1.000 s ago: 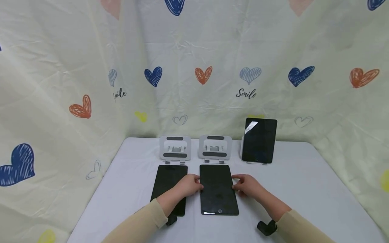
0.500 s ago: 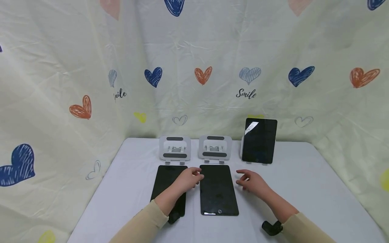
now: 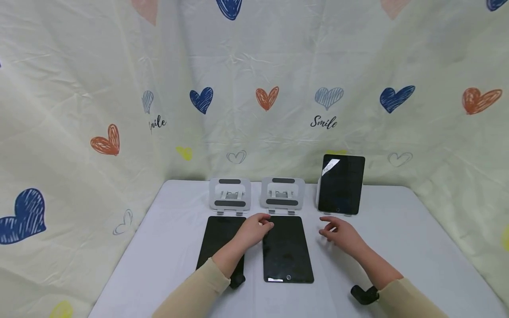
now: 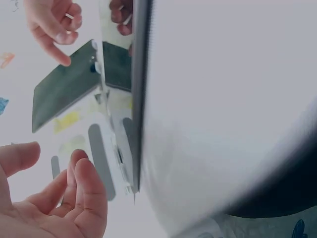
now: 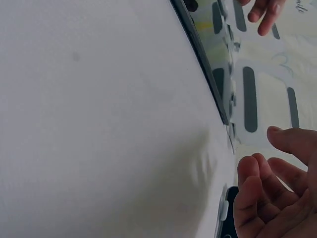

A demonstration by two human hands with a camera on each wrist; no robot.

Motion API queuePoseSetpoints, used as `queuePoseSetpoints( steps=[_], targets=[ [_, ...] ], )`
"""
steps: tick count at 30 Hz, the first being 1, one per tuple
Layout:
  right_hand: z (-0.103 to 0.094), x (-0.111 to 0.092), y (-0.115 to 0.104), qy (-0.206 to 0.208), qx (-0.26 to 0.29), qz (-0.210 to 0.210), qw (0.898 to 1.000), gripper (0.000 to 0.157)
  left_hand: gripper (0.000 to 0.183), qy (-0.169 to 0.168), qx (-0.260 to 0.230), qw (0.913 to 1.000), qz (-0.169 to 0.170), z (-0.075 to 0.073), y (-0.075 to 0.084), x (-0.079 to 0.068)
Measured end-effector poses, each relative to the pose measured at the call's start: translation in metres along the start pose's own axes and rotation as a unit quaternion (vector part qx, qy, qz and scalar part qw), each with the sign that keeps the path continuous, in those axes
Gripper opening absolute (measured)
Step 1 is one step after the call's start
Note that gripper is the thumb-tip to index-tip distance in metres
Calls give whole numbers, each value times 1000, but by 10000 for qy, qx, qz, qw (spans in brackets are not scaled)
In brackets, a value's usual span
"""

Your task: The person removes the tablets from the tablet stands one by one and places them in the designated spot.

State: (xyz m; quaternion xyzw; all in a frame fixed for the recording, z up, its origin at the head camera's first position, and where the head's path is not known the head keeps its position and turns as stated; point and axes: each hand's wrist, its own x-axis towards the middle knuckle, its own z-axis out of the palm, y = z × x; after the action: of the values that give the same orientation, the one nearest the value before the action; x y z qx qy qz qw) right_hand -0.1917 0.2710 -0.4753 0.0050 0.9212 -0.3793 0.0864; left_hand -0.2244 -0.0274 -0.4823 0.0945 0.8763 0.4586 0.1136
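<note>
In the head view a black tablet (image 3: 288, 254) lies flat in the middle of the table. My left hand (image 3: 254, 229) hovers over its upper left corner, fingers loosely bent and holding nothing. To the tablet's right, my right hand (image 3: 342, 234) hangs above the tablecloth, apart from it, with thumb and fingers spread and nothing between them. A second black tablet (image 3: 218, 236) lies flat at left, partly covered by my left forearm. In the left wrist view the left hand (image 4: 59, 198) has a gap between thumb and fingers; the right hand (image 5: 277, 188) looks likewise in its own wrist view.
Behind the flat tablets stand two white tablet stands, one at left (image 3: 229, 195) and one in the middle (image 3: 282, 194), both with dark pads. A third tablet (image 3: 343, 185) leans upright on a stand at back right. A heart-print curtain (image 3: 254, 53) hangs behind the white-covered table (image 3: 397, 247).
Both hands have let go of the middle tablet's side edges. The left has moved up and over its corner; the right has drawn away up and to the right. The tablet stays put.
</note>
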Motion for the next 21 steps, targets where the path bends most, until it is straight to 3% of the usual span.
queuePoseSetpoints(
  steps=[10,21],
  targets=[
    [-33,7,10,334,54,-157,9993,54,38,399,-238,9980,435,21,19,25],
    [-64,21,23,886,90,-119,9960,56,37,621,-854,9937,363,52,46,56]
  ],
)
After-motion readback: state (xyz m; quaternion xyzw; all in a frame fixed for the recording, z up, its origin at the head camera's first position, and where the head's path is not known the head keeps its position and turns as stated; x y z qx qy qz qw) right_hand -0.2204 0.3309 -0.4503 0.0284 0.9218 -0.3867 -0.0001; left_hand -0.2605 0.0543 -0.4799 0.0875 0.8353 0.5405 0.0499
